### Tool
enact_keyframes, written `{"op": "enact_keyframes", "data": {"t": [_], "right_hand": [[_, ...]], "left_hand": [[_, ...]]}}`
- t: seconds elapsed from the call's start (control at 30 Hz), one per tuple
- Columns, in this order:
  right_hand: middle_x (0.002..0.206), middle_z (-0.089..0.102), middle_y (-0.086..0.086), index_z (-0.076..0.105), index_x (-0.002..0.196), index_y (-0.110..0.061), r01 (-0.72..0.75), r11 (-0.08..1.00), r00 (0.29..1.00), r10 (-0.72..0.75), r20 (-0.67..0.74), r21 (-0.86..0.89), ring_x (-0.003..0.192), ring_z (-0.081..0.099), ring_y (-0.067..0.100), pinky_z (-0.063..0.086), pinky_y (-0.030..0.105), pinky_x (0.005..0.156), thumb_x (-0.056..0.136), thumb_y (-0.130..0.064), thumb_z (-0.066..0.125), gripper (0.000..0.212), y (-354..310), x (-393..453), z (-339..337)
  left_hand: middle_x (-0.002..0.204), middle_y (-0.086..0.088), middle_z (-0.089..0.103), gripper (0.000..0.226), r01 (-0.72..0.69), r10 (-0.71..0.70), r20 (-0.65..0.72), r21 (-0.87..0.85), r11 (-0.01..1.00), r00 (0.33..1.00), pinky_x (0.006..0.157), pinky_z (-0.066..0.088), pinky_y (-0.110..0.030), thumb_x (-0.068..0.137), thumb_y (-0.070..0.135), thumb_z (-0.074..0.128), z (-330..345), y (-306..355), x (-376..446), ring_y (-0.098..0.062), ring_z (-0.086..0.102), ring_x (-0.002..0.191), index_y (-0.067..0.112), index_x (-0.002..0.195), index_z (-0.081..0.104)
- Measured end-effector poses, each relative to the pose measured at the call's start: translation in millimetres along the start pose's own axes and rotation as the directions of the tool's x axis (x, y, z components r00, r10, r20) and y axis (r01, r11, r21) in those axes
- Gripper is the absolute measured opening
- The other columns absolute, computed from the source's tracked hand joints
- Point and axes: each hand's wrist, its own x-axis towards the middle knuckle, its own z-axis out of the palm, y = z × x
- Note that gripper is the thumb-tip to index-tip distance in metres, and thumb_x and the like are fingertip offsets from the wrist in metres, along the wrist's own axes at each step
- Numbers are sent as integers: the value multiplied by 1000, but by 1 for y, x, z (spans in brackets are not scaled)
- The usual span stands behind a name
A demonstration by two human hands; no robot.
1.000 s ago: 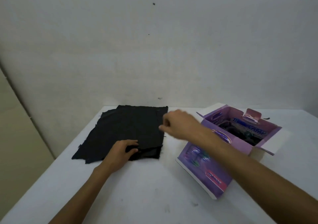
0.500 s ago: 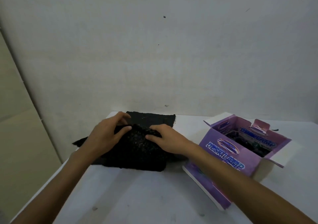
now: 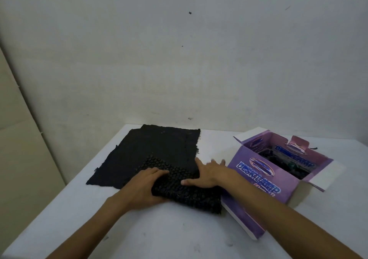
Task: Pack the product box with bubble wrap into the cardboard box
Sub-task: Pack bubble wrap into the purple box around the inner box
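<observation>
A folded piece of black bubble wrap (image 3: 179, 189) lies on the white table (image 3: 159, 234), on the near edge of a stack of flat black bubble-wrap sheets (image 3: 159, 149). My left hand (image 3: 145, 187) grips the folded piece at its left side, fingers curled over its top. My right hand (image 3: 207, 174) lies flat on its right part with fingers spread straight. To the right stands the purple product box (image 3: 258, 179), its top flaps open, with dark contents inside.
A plain wall rises right behind the table. The table's left edge runs close to the black sheets. One white-lined flap (image 3: 326, 177) of the purple box sticks out to the right.
Both hands have pulled a folded bubble-wrap piece toward me, to the near edge of the stack. The right hand, earlier reaching over the sheets, now lies flat on the piece.
</observation>
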Motion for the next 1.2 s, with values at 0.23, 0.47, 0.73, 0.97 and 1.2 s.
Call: {"op": "enact_keyframes", "data": {"t": [0.23,0.47,0.73,0.97,1.2], "right_hand": [[128,64,5,51,130,-20,97,994,991,-93,-93,44,111,61,28,46,48,101,59,-88,65,99,-1,-5,-8],[149,46,11,15,156,-19,60,997,998,-60,-4,51,131,49,33,35,54,110,51,-101,49,137,-20,-41,-12],[136,55,8,34,144,-23,199,976,977,-191,-95,85,120,56,30,48,44,100,69,-62,78,96,-11,-50,-26],[107,66,8,57,108,-15,208,978,882,-190,-430,-5,98,64,28,54,39,80,80,-38,74,40,29,-83,-107],[88,58,-5,52,91,-24,267,949,832,-137,-538,170,79,57,16,40,27,61,90,-18,65,14,119,-135,-159]], "left_hand": [[122,16,58,71,-44,43,-69,-13,999,997,99,40,-25,75,71,52,-2,-2,9,-6,53,114,34,136,51],[114,23,60,55,-77,70,-67,-113,991,995,91,45,-24,75,63,54,-22,10,9,0,55,105,39,124,54],[86,20,60,25,-201,190,-252,-21,979,949,68,49,-26,72,17,79,-69,30,30,-1,56,81,31,89,67],[109,8,50,31,-349,304,-325,-87,933,896,77,52,-31,70,19,78,-134,71,72,-14,59,99,24,82,49],[151,-8,43,87,-361,309,-216,-277,890,926,83,47,-17,83,12,66,-135,130,137,-6,63,98,43,151,22]]}}
